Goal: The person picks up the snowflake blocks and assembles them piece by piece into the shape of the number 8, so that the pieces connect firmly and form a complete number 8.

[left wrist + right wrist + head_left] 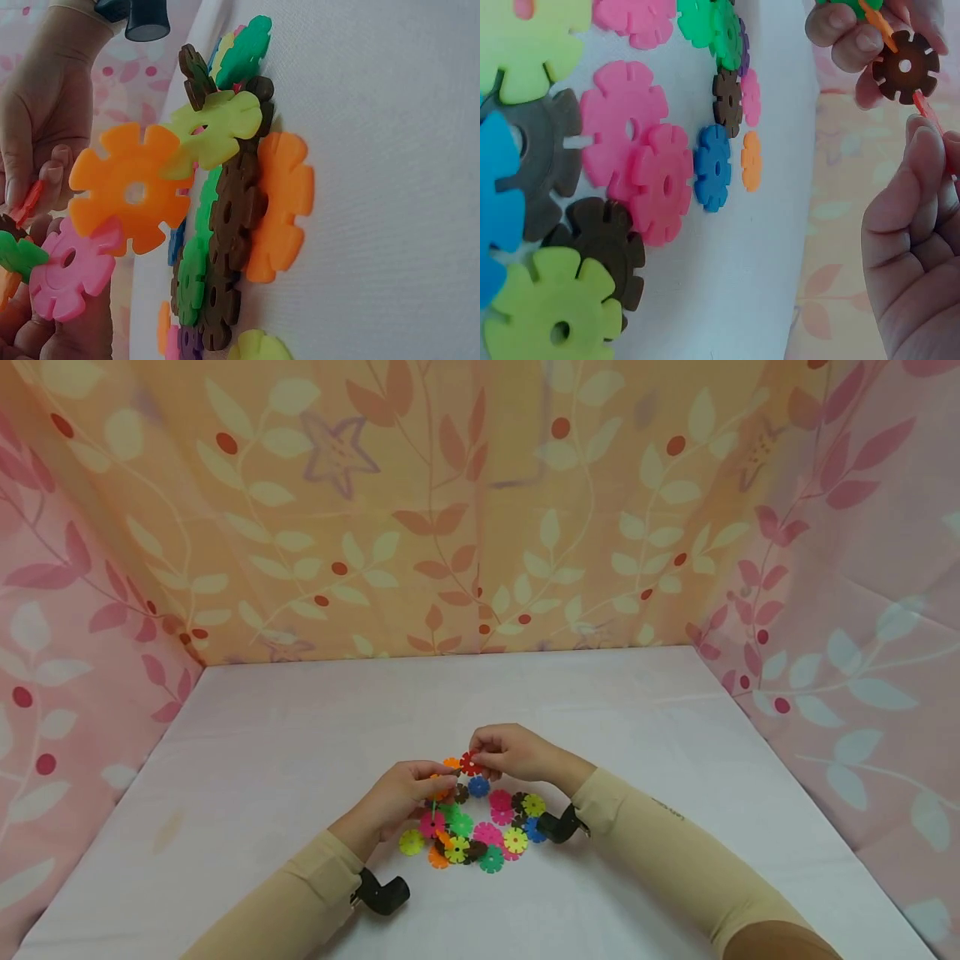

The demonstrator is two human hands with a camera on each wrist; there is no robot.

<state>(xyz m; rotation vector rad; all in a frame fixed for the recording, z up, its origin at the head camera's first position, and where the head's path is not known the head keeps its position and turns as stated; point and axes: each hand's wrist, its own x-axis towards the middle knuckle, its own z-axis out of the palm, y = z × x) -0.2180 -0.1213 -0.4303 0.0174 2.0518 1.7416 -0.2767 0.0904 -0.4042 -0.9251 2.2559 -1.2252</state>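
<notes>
My left hand [402, 792] holds a linked string of flower-shaped plastic discs. A brown disc [890, 71] and an orange disc edge [877, 22] show beside its fingers in the right wrist view. A pink disc [52, 277], a green disc [21, 255] and a larger orange disc [101, 184] appear near this hand in the left wrist view. Between thumb and fingers, my right hand [517, 752] pinches a red disc [467, 768]. Its edge meets the rim of the brown disc; whether the slots are engaged, I cannot tell.
Loose notched discs lie below and around the hands on the white table [637, 718], including a blue disc [478, 787], a teal disc [491, 860] and a yellow disc [411, 842]. Some overlap. A patterned curtain [480, 527] encloses the back and sides.
</notes>
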